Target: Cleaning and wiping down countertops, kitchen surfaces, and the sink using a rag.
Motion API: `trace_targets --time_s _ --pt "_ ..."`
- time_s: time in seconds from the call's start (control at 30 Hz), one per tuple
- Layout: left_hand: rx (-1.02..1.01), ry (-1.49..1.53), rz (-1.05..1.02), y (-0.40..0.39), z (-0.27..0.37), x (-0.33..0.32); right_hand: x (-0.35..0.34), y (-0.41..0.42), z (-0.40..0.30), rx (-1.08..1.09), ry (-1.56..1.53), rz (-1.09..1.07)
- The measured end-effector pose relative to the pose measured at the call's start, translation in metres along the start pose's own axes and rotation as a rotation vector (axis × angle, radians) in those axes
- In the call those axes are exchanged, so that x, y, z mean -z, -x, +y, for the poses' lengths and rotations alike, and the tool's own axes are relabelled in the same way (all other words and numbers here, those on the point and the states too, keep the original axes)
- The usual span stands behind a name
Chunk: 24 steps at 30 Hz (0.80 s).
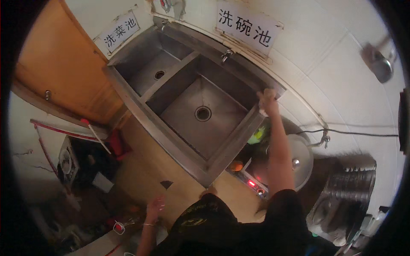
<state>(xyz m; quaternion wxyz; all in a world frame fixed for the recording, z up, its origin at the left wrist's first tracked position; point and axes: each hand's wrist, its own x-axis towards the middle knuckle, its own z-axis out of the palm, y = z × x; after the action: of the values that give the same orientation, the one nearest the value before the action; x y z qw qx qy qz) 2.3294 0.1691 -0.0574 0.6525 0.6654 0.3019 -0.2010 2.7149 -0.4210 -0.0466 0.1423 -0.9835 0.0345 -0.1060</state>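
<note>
My right hand (269, 99) rests at the back right corner of a stainless steel double sink (224, 160), its fingers bent over the rim. A pale bit of material (263, 112) shows under the hand; whether the fingers grip it is unclear. Beside the hand lies the large basin (179, 118), with a round drain (203, 113) and bare metal walls. The smaller basin (144, 81) adjoins it on the left. My left hand (156, 206) hangs low over the floor, away from the sink, slightly blurred, fingers apart and nothing visible in it.
Two taps (226, 56) (164, 25) stand behind the basins. Below my right arm are a round metal lid (304, 163) and a cooker with a lit red display (252, 183). Stacked metal ware (352, 179) stands right. A wooden door (64, 54) is at left; wall signs (248, 27) bear writing.
</note>
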Motion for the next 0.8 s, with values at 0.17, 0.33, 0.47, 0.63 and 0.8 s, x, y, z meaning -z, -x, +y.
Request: trace_targets --time_s 0.17,0.33,0.47,0.63,0.8 --pt "0.072 -0.079 0.051 -0.047 -0.016 0.055 -0.022 0.012 0.000 -0.210 0.176 -0.009" --pt "0.219 -0.035 0.036 -0.066 -0.054 0.103 -0.010 0.077 -0.069 0.231 0.310 -0.403" --pt "0.247 -0.073 0.111 -0.064 -0.097 0.168 -0.013 0.175 -0.194 0.053 -0.211 -0.355" --pt "0.303 0.028 0.059 -0.142 0.003 0.158 -0.017 0.271 -0.272 -0.056 -0.111 -0.467" --pt "0.212 0.293 0.084 -0.190 -0.015 0.271 -0.039 0.251 -0.379 -0.377 -0.248 -0.233"
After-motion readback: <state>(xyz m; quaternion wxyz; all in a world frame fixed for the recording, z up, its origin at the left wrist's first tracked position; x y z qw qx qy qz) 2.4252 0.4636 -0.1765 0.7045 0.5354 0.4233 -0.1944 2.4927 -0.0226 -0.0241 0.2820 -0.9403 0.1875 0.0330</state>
